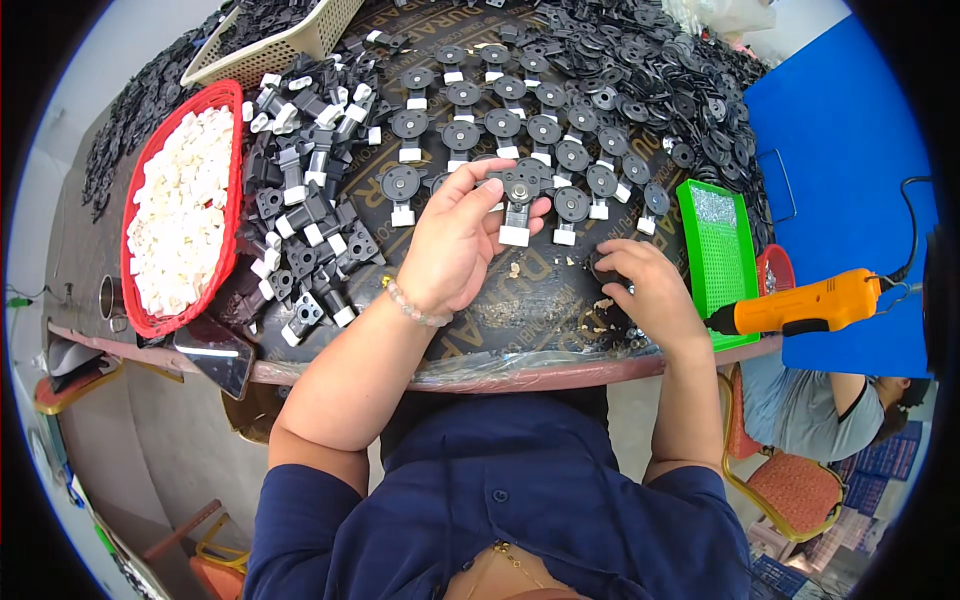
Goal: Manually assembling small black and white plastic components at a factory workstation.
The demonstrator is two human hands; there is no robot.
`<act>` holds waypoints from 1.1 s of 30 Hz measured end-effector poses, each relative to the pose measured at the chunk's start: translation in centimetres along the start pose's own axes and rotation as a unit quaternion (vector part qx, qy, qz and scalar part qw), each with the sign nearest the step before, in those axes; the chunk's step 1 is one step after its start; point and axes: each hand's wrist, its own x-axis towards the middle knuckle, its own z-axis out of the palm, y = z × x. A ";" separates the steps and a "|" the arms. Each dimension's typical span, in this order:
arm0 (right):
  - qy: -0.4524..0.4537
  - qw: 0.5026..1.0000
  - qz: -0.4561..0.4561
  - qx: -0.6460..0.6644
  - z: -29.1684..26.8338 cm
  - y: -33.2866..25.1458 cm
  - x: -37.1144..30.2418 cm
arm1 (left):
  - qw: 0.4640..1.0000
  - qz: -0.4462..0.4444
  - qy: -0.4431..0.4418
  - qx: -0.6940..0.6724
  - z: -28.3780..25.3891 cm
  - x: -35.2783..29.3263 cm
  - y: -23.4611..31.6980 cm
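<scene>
My left hand (462, 225) is closed around a black plastic part with a white end block (514, 237), thumb on top, above the middle of the table. A round metal piece shows in the part's centre. My right hand (648, 290) is low over the table to the right, its fingers curled toward the thumb. Something small and dark shows at those fingertips; I cannot make it out. Beyond both hands, several assembled parts with black discs (571, 204) and white ends lie in rough rows.
A red basket of white pieces (186, 215) stands left, beside a heap of black parts with white ends (310, 205). Loose black discs (640, 65) are piled at the back right. An orange electric screwdriver (815, 302) lies across a green tray (748, 250). A phone (215, 355) rests at the table edge.
</scene>
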 end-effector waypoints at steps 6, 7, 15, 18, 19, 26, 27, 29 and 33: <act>0.050 0.993 0.068 0.082 -1.3 -2.8 1.7 | 1.000 -0.013 -0.011 -0.010 -0.1 -0.1 -0.1; 0.049 0.993 0.067 0.082 -1.6 -3.6 2.3 | 1.000 -0.014 -0.013 -0.017 -0.1 -0.1 -0.3; 0.190 0.968 -0.025 0.161 -0.8 -6.7 7.1 | 0.999 -0.024 -0.039 -0.023 -0.4 0.0 -0.8; 0.180 0.977 -0.065 0.093 -0.6 -6.5 8.5 | 0.998 -0.028 -0.048 -0.030 -0.5 -0.1 -0.8; 0.180 0.977 -0.067 0.093 -0.6 -6.5 8.7 | 0.998 -0.025 -0.048 -0.029 -0.6 -0.1 -0.8; 0.180 0.978 -0.091 0.057 -0.5 -6.5 8.9 | 0.997 -0.028 -0.041 -0.054 -0.3 -0.2 -0.6; 0.186 0.976 -0.097 0.059 -0.5 -6.5 8.9 | 0.997 -0.028 -0.041 -0.055 -0.2 -0.3 -0.5; 0.170 0.979 -0.096 0.062 -0.8 -6.5 8.7 | 0.997 -0.031 -0.043 -0.057 -0.1 -0.5 -0.3; 0.087 0.989 -0.075 0.089 -2.5 -6.6 8.5 | 0.998 -0.030 -0.045 -0.024 -0.2 -0.6 -0.1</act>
